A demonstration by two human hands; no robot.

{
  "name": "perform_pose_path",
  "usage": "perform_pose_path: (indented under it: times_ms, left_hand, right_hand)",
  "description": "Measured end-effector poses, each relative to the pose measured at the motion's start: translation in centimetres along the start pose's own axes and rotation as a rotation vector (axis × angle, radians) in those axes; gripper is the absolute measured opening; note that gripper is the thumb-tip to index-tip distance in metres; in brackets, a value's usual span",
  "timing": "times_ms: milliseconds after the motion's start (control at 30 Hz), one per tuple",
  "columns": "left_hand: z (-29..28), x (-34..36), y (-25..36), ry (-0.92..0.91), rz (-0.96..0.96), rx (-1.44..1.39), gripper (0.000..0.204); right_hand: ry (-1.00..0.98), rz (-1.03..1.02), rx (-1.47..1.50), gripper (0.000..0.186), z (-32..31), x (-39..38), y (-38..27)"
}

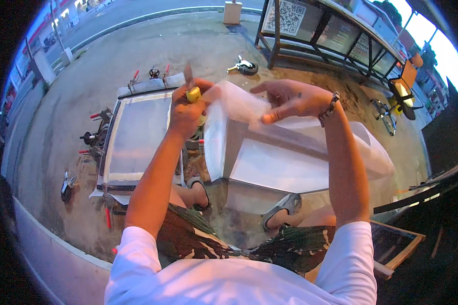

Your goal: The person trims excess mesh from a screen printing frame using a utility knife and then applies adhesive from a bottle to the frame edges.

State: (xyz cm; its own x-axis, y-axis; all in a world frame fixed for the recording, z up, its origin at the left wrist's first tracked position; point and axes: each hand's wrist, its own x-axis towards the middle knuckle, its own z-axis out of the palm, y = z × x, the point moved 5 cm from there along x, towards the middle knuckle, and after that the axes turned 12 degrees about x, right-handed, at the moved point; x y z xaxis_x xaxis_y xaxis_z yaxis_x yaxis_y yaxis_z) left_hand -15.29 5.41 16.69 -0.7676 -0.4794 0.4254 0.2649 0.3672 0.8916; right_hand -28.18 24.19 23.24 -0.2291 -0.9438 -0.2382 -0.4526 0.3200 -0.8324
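My left hand [185, 109] is closed round the yellow handle of a small knife [194, 94], whose brownish blade points up and away. Its fingers are beside the raised corner of a thin, whitish translucent sheet [241, 104]; whether they also pinch it I cannot tell. Over the far edge of that sheet is my right hand [290, 99], thumb and fingers apart, with nothing seen in it. The sheet spreads loosely to the right, over or around a rectangular frame [310, 147] with grey-brown borders, between and beyond my feet.
At left, a rectangular frame [140, 134] with pale mesh is ringed by clamps [104, 127] with red handles. Loose clamps or tools [247, 66] lie on the concrete. A dark metal rack [331, 40] stands far right, a wooden frame [399, 249] near right, a low wall [61, 249] near left.
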Motion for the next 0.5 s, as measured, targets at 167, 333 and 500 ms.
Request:
perform_pose_path:
  times_ms: [167, 333, 500]
  left_hand:
    - [-1.8, 0.9, -1.1, 0.160, -0.100, -0.282, 0.013]
    - [-1.4, 2.4, -2.3, 0.205, -0.293, -0.441, 0.014]
    - [-3.2, 3.6, -2.7, 0.330, -0.331, -0.482, 0.020]
  right_hand:
    - [0.166, -0.085, -0.082, 0.086, -1.1, 0.3, -0.4]
    - [0.192, -0.113, -0.209, 0.089, -1.2, 1.2, -0.6]
    - [0.250, -0.105, -0.209, 0.071, -1.6, 2.3, -1.2]
